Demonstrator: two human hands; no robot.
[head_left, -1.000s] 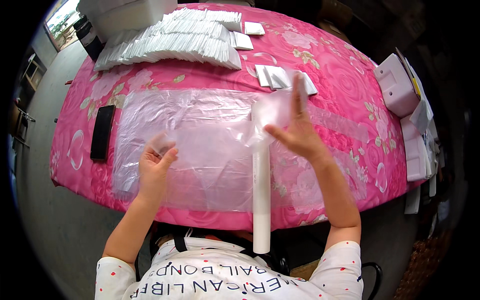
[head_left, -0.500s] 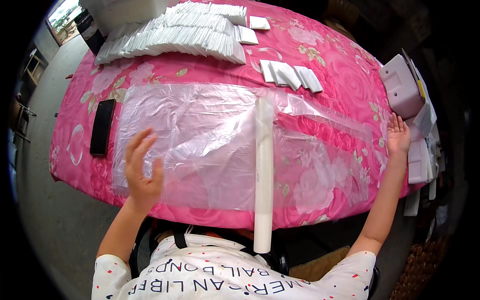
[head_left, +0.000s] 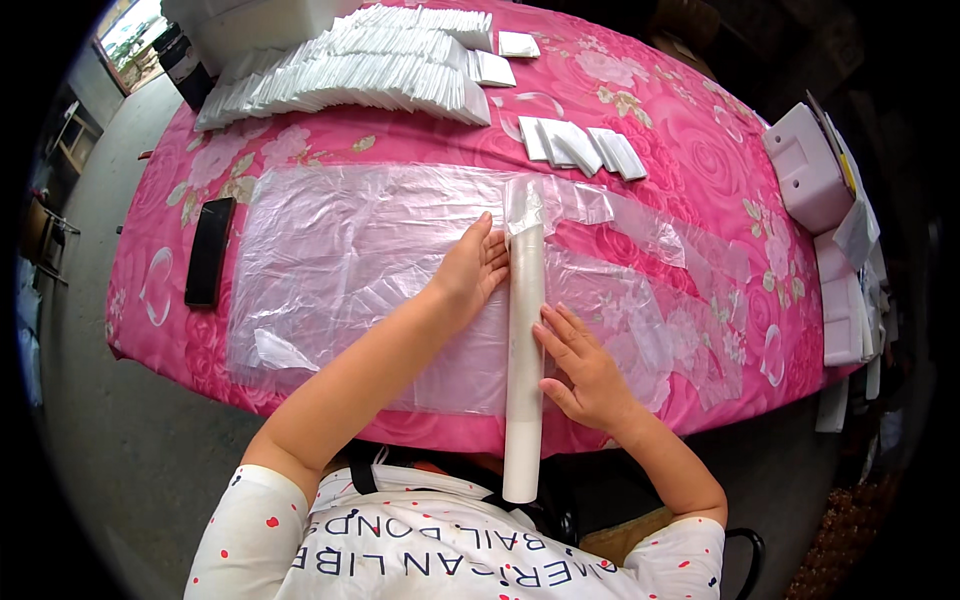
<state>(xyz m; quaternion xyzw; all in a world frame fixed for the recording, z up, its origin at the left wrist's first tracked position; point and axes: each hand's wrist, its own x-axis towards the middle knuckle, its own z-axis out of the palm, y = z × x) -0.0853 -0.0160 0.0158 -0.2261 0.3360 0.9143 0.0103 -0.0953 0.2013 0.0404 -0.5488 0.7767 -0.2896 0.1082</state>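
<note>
Brought inward since a moment ago, the loosely open left hand and spread right hand are set against opposite sides of a long white cylindrical roll lying across clear plastic film, nothing gripped; even pressure should keep it straight.

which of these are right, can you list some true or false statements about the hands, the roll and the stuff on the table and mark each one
1. The white roll lies across the clear plastic sheeting. True.
2. The black phone lies to the right of the roll. False: the phone lies to the left of it.
3. The left hand is farther from the person's body than the right hand. True.
4. The right hand is clenched into a fist. False: it is open, at the roll's right side.
5. The roll's near end extends past the edge of the pink tablecloth. True.
</note>
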